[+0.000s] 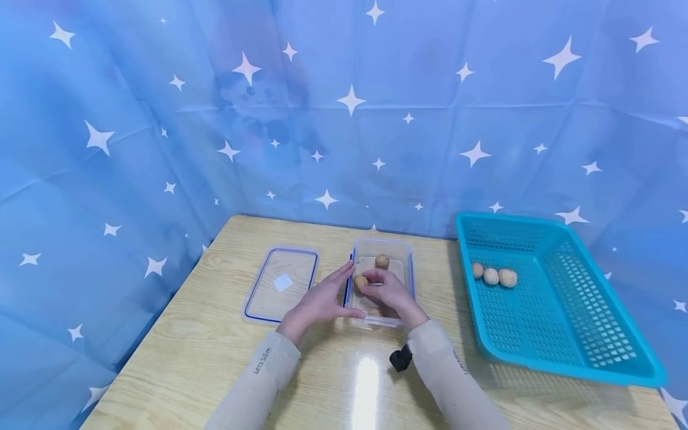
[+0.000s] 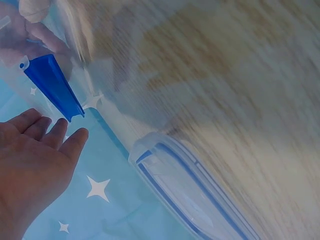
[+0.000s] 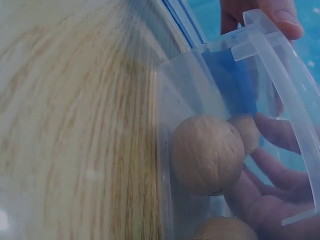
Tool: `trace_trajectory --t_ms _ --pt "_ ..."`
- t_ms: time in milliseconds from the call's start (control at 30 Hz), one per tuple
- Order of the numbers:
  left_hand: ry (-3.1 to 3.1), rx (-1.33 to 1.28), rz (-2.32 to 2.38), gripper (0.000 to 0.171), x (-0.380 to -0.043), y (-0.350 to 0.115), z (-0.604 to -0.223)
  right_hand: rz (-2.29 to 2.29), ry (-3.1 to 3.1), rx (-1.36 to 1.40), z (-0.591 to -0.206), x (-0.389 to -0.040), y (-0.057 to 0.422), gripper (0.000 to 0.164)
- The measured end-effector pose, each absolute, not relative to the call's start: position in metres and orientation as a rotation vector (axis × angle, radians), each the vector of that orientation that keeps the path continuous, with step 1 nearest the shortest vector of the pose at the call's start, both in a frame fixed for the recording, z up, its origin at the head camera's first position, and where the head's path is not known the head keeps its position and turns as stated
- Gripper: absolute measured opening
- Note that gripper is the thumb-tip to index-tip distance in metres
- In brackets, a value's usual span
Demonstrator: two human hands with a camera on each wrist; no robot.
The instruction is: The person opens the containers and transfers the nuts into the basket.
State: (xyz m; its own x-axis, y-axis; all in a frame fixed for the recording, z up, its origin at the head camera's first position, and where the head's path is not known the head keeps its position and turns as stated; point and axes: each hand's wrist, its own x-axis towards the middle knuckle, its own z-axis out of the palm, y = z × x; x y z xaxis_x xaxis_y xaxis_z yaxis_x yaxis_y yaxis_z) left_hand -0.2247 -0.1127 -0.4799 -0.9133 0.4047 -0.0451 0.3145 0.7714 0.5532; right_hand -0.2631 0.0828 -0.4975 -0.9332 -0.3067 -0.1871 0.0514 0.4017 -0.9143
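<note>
In the box [image 1: 383,246], the right hand [image 1: 392,294] pinches a walnut [image 1: 359,283] near the left wall, another walnut [image 1: 382,261] lying farther back, while the left hand [image 1: 322,300], fingers and thumb spread apart, borders that side, between box and lid [image 1: 295,267].

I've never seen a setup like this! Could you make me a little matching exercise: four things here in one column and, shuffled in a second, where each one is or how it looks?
Things
1. Lid
2. Teal basket
3. Left hand
4. Right hand

Places and states
A. Inside the clear box, fingers on a walnut
B. Lying flat on the table, with a blue line round its border
C. At the box's left side, thumb apart from the fingers
D. Has three walnuts lying in a row inside

Right pairs
1-B, 2-D, 3-C, 4-A
</note>
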Motion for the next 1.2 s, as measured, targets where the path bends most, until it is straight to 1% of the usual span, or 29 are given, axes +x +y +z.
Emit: trace_trajectory --t_ms 233,600,833,1033,1200 --pt "2.800 0.577 0.824 0.111 -0.224 -0.112 -0.479 -1.539 2.351 -0.232 -0.498 -0.262 0.081 0.041" --pt "2.792 0.566 0.833 0.111 -0.220 -0.111 -0.479 -1.604 2.328 -0.164 -0.499 -0.258 0.082 0.039" --pt "2.807 0.569 0.822 0.111 -0.224 -0.111 -0.480 -1.663 2.372 -0.170 -0.496 -0.261 0.083 0.043" --pt "2.816 0.571 0.796 0.112 -0.225 -0.112 -0.482 -1.796 2.404 -0.079 -0.496 -0.263 0.085 0.052" --pt "2.834 0.568 0.785 0.112 -0.226 -0.113 -0.482 -1.945 2.314 -0.085 -0.488 -0.264 0.083 0.048"
